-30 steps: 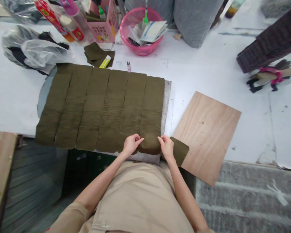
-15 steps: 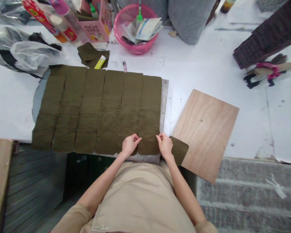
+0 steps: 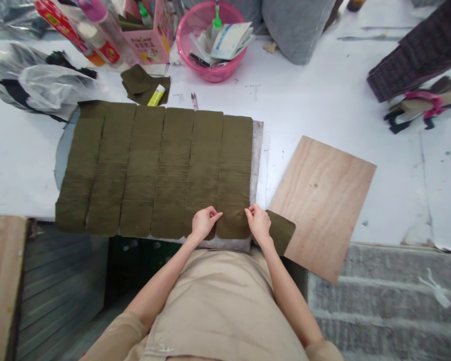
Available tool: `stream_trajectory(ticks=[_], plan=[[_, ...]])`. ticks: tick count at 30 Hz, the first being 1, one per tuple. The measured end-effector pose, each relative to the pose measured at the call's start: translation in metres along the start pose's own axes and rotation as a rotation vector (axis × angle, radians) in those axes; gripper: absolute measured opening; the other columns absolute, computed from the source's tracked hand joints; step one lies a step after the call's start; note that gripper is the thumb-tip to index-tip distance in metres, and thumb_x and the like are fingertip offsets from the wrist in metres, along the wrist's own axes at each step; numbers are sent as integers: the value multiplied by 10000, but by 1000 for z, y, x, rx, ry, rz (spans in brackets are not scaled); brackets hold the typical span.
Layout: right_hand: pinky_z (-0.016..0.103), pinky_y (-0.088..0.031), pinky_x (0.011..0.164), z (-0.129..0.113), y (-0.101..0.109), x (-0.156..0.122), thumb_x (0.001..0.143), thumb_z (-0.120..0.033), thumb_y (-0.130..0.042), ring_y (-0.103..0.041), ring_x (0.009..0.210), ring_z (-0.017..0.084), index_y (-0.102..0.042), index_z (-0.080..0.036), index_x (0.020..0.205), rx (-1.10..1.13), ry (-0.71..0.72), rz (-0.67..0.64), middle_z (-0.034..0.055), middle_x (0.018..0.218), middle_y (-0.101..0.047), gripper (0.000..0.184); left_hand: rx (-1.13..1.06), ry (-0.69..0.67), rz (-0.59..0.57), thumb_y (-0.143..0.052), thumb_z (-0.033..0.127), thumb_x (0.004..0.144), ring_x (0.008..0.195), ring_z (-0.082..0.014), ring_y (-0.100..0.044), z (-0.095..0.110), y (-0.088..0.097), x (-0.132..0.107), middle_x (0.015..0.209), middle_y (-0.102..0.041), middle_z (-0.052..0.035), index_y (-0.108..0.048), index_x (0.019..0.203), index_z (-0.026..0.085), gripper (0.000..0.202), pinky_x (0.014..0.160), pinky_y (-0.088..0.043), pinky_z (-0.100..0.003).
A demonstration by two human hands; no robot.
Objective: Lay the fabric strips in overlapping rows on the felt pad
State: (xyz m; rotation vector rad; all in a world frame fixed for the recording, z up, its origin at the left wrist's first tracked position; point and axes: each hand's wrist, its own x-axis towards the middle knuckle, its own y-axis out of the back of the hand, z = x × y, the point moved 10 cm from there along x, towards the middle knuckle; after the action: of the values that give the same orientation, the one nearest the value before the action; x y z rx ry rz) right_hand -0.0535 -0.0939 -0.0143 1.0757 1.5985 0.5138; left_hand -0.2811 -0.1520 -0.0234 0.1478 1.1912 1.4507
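Several rows of overlapping olive-green fabric pieces [image 3: 161,165] lie side by side on a grey pad [image 3: 256,155] at the table's near edge. My left hand [image 3: 204,222] pinches the left edge of the nearest olive piece [image 3: 233,223] in the rightmost row. My right hand [image 3: 258,223] pinches its right edge, fingers curled. A small stack of loose olive pieces [image 3: 281,231] lies just right of my right hand, partly on a plywood board [image 3: 323,200].
A pink basin [image 3: 210,40] with papers and a pink box [image 3: 150,35] stand at the back. Plastic bags [image 3: 41,80] lie at the back left. A glue stick [image 3: 157,95] rests on folded olive scraps. Dark fabric stacks [image 3: 417,65] sit at the right.
Both hands stay at the near end of the rightmost row; the front piece, slightly raised a second ago, now lies flatter. The view has shifted a little.
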Motion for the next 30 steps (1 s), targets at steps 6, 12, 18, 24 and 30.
stream_trajectory(ticks=[6, 12, 18, 24, 30], plan=[[269, -351, 630, -2, 3, 1, 936, -357, -515, -627, 755, 187, -618, -238, 917, 25, 14, 17, 24, 813, -686, 159, 3, -5, -2, -612, 482, 806, 580, -136, -550, 1, 0, 1, 629, -644, 15, -617, 674, 211, 302, 550, -304, -243], [268, -358, 635, -1, 3, 1, 944, -346, -503, -631, 747, 182, -613, -228, 911, 32, 13, 27, 32, 792, -677, 165, 18, 5, -9, -596, 500, 808, 572, -139, -547, 1, -1, 1, 608, -633, 16, -607, 669, 214, 319, 546, -299, -243], [274, -376, 637, -2, 4, 1, 949, -347, -497, -640, 743, 195, -594, -228, 935, -10, -14, 12, 45, 803, -674, 155, 32, -18, -22, -580, 529, 816, 579, -138, -549, 1, -6, 2, 618, -628, 18, -592, 679, 215, 344, 540, -303, -237], [278, -391, 643, -4, 10, -1, 938, -335, -529, -649, 755, 207, -546, -216, 1038, -4, -26, 29, 48, 828, -682, 156, 145, -171, 115, -579, 452, 857, 602, -139, -554, 21, 7, -10, 683, -607, 22, -570, 861, 217, 235, 566, -351, -245], [256, -404, 691, 18, 31, -23, 945, -289, -507, -628, 836, 163, -558, -233, 1049, 138, 70, 177, 14, 945, -668, 129, 285, -676, 98, -465, 297, 939, 957, -223, -564, 76, -6, -35, 971, -631, -79, -590, 945, 202, 157, 810, -449, -316]])
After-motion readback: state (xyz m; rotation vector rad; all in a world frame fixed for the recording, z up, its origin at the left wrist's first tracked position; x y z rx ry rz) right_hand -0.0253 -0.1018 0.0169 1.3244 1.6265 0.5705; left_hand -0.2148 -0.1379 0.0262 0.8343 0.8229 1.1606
